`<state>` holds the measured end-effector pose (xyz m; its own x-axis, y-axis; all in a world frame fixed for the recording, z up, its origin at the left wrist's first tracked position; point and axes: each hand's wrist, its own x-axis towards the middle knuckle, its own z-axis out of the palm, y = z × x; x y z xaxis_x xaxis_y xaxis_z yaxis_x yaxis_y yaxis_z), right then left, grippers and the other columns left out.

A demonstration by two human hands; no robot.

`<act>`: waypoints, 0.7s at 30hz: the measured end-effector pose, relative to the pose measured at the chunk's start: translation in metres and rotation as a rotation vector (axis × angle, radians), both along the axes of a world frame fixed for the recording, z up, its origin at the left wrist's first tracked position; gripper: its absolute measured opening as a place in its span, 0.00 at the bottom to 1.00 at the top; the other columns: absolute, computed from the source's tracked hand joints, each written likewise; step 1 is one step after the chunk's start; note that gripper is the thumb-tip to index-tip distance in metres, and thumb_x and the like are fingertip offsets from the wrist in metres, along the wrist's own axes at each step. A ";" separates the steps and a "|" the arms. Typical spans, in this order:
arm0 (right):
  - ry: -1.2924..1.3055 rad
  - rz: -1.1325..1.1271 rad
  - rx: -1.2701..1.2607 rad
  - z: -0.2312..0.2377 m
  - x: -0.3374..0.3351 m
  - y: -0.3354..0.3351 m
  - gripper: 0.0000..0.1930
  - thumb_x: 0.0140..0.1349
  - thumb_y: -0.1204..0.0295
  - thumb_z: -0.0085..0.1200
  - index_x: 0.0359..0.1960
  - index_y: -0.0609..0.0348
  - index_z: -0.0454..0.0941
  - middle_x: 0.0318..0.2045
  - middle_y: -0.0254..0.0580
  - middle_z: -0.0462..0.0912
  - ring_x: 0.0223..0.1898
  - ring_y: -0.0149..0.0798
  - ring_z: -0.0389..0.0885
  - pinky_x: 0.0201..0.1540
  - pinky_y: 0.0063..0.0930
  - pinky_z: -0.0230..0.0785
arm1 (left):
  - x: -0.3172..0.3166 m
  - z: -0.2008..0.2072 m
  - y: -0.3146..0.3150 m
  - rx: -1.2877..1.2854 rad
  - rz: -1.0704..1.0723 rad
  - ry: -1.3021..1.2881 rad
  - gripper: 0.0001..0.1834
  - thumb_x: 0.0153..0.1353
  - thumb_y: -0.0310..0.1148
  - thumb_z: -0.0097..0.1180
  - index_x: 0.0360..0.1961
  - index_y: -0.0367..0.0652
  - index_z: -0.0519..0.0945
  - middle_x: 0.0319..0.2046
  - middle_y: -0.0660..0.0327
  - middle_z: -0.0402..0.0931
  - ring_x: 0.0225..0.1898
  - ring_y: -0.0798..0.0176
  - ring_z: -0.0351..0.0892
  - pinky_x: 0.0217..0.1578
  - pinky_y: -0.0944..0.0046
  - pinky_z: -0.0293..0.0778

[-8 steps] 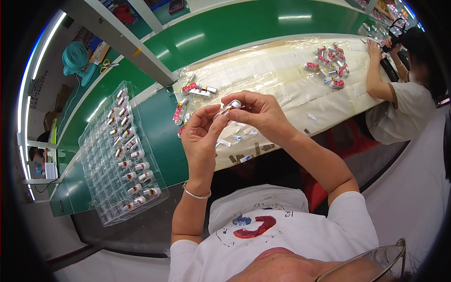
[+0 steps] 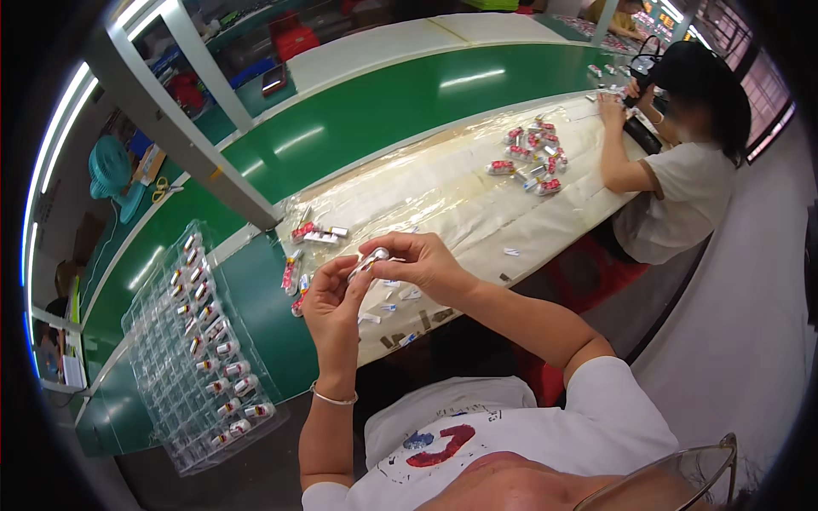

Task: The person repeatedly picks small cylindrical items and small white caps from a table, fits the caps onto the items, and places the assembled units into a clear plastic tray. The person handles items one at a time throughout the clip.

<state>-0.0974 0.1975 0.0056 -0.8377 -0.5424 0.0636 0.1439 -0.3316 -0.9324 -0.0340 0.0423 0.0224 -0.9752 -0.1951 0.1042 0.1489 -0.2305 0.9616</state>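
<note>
Between my two hands, above the near edge of the bench, is a small silver cylindrical piece with a rounded, shiny end (image 2: 373, 258). My left hand (image 2: 333, 298) grips its lower left part between thumb and fingers. The thumb and fingertips of my right hand (image 2: 423, 262) pinch the rounded end. Fingers cover much of the piece, so its exact kind cannot be made out. Just beyond my left hand lie several red-and-silver pieces (image 2: 317, 233). Small white and blue scraps (image 2: 389, 307) are scattered on the cover below my hands.
A clear plastic tray (image 2: 149, 375) to my left holds similar silver pieces in its right-hand rows. Farther right on the yellowish bench cover (image 2: 426, 192) is a heap of red-and-silver pieces (image 2: 537, 153). A co-worker (image 2: 682, 187) sits at the right. A metal post (image 2: 187, 128) rises at the left.
The whole view has shifted, so the bench, tray and hands appear lower and more to the left. Both hands keep hold of the silver piece, with little change in grip.
</note>
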 end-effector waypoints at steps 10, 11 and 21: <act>-0.049 -0.019 -0.064 0.001 -0.002 0.001 0.19 0.60 0.76 0.61 0.53 0.64 0.77 0.40 0.34 0.82 0.42 0.24 0.79 0.49 0.19 0.71 | -0.007 0.002 -0.004 -0.011 -0.047 0.044 0.11 0.60 0.22 0.61 0.42 0.37 0.73 0.36 0.60 0.79 0.38 0.73 0.79 0.41 0.74 0.75; -0.057 -0.017 -0.067 0.000 -0.001 -0.002 0.19 0.61 0.77 0.61 0.53 0.65 0.77 0.40 0.34 0.82 0.43 0.24 0.79 0.50 0.19 0.71 | -0.006 0.002 -0.006 -0.013 -0.041 0.040 0.11 0.60 0.22 0.61 0.42 0.37 0.73 0.36 0.60 0.79 0.38 0.73 0.79 0.41 0.74 0.75; -0.086 -0.035 -0.063 -0.007 0.001 -0.016 0.17 0.61 0.78 0.59 0.52 0.66 0.78 0.41 0.36 0.82 0.41 0.23 0.78 0.47 0.17 0.71 | 0.002 0.004 -0.022 -0.113 -0.041 -0.004 0.13 0.61 0.26 0.63 0.43 0.38 0.74 0.35 0.62 0.80 0.39 0.74 0.79 0.40 0.75 0.74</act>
<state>-0.0963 0.1817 -0.0010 -0.8601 -0.5096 0.0239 0.2092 -0.3952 -0.8945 -0.0316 0.0204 0.0261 -0.9826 -0.1422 0.1192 0.1376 -0.1269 0.9823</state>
